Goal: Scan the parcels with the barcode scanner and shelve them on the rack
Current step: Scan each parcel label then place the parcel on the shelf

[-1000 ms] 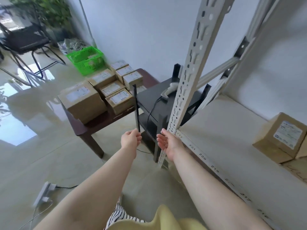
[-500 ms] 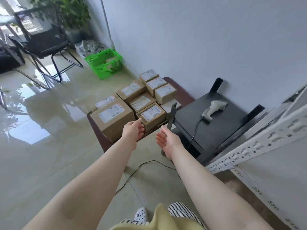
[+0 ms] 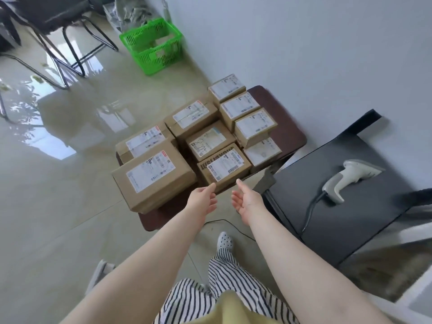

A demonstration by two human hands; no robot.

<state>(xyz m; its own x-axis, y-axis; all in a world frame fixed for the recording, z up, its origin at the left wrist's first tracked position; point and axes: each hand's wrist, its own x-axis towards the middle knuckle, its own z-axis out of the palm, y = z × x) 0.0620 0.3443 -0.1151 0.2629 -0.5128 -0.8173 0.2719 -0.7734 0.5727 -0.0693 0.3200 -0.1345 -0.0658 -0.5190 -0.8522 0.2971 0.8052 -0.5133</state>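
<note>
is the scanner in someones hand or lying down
Lying down: the barcode scanner rests on its side on the black table, and both hands are open and empty.

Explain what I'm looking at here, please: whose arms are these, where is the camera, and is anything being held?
The camera sits on a person's head, looking forward and down, so the arms are the wearer's own. The left hand and right hand are open, palms facing each other, holding nothing, just short of a labelled cardboard parcel. That parcel sits among others on a low dark-red table. To the right, a corded barcode scanner lies untouched on a black stand. A green basket stands on the floor behind.
</note>
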